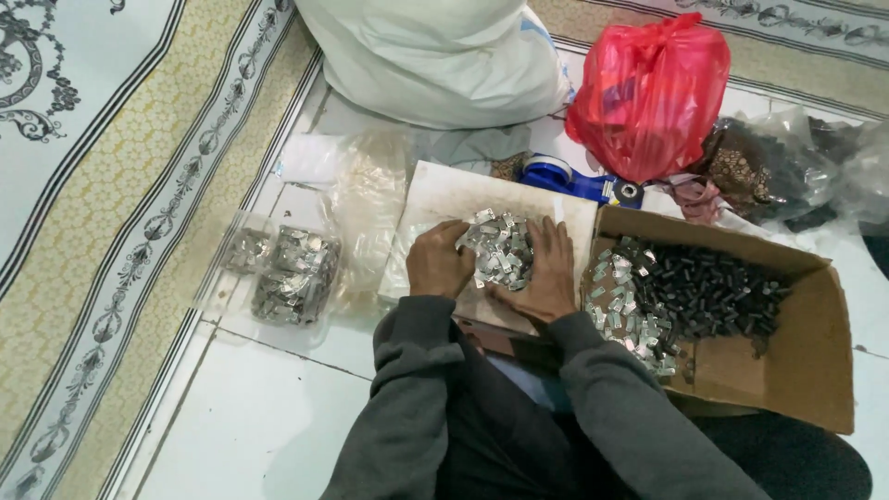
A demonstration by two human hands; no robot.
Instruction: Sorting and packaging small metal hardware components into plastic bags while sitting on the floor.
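Two hands bracketed a heap of small silver metal pieces (500,248) that lay on a pale board (435,190) resting across the person's lap. Left hand (439,262) sat at the heap's left edge, fingers curled inward and touching the nearest pieces; whether it pinched any single piece could not be told. Right hand (548,273) lay flatter along the heap's right and near edge, fingers spread over the pieces, cupping rather than clenching. The heap therefore lay between the hands, directly inward from each palm, neither hand clearly the nearer. A cardboard box (806,370) just to the right held dark pieces (713,292) with more silver ones (622,301) at its left end. Clear bags of silver pieces (292,273) lay to the left on the white floor (259,417); a red plastic bag (648,93) and a blue tape dispenser (569,176) stood beyond the board.
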